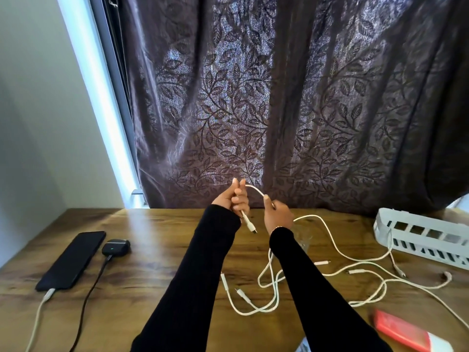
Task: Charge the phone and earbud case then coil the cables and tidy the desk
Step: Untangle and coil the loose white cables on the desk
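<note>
Left hand raised above the desk, fingers curled round a white cable, plug hanging below. Right hand pinches the same cable further along. Loose cables lie right; phone and earbud case left, both plugged in.

Black phone; curtain — leaf-patterned.

Phone lay on the desk at left, earbud case just right of it, loose cables sprawled at right, basket behind them, curtain behind the desk.
</note>
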